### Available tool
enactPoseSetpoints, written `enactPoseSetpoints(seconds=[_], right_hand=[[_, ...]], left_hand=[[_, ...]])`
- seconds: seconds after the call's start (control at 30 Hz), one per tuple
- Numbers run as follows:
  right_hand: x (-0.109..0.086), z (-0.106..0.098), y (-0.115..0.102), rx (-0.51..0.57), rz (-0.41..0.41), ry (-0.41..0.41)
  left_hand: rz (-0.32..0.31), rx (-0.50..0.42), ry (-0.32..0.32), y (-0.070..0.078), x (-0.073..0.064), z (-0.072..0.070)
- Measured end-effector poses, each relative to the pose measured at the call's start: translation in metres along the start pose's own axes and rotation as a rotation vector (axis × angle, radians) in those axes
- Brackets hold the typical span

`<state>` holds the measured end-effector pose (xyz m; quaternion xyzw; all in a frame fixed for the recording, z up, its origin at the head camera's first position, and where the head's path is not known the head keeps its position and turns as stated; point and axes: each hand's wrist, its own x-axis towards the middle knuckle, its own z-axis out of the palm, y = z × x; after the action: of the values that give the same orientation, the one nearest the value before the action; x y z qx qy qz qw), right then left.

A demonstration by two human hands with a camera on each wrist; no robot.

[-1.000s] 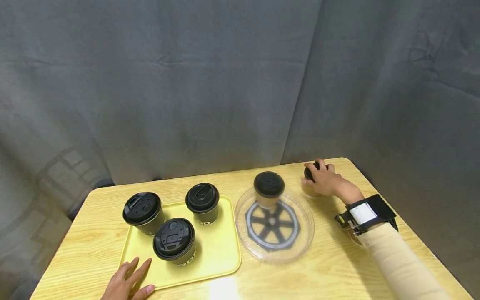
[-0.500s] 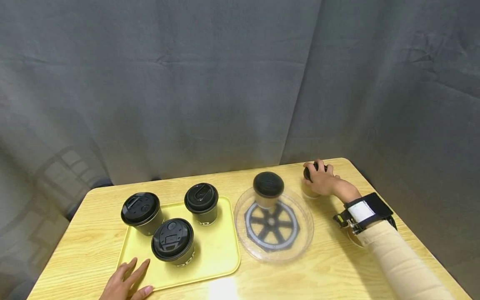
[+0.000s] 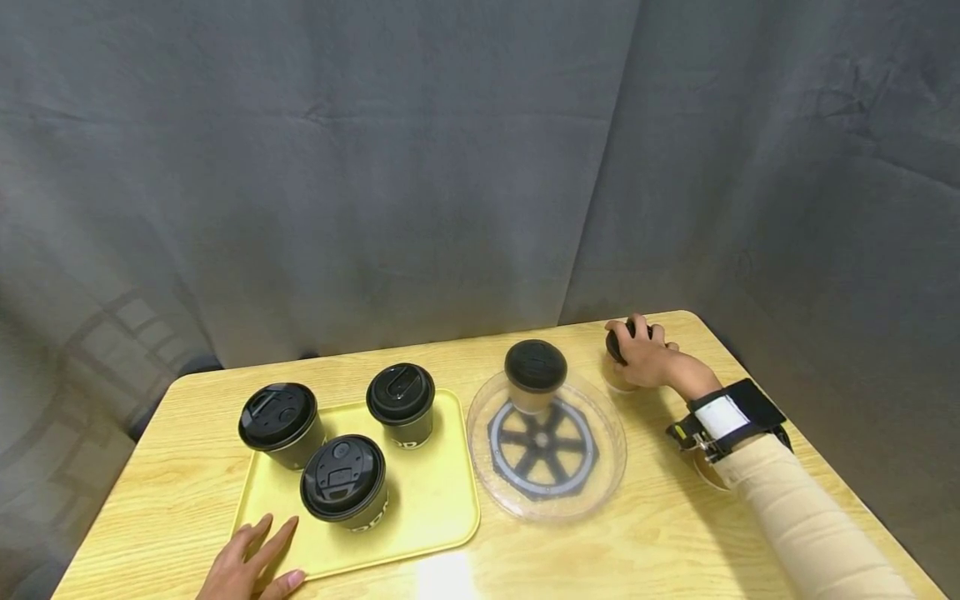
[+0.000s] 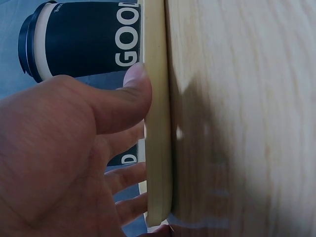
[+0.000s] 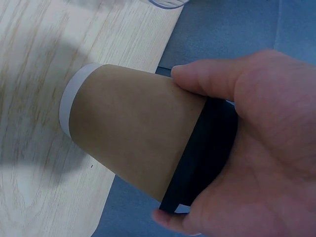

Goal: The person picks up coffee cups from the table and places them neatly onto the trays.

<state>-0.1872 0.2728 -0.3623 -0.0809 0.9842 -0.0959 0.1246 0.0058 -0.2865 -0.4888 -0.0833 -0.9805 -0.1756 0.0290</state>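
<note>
At the table's back right, my right hand grips a brown paper coffee cup by its black lid. In the right wrist view the thumb lies along the cup's side, and its white-rimmed base faces the wood. My left hand, fingers spread, rests at the near left corner of a yellow tray; its thumb touches the tray's rim. On that tray stand three dark lidded cups: one at the left, one at the front and one at the back.
A clear round turntable with a dark spoked base stands beside the tray. Another brown cup with a black lid is at its back. Beneath my right wrist is a tan round object, mostly hidden. A grey curtain hangs behind the table.
The head view has shifted very slightly. Both hands hold their places, the right on the brown cup, the left at the tray.
</note>
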Motion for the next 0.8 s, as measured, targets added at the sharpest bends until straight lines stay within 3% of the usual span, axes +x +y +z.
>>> enactPoseSetpoints(seconds=[0.8], right_hand=[[0.0021, 0.0023, -0.0017, -0.006, -0.006, 0.008]], left_hand=[[-0.009, 0.011, 0.006, -0.0035, -0.0019, 0.0026]])
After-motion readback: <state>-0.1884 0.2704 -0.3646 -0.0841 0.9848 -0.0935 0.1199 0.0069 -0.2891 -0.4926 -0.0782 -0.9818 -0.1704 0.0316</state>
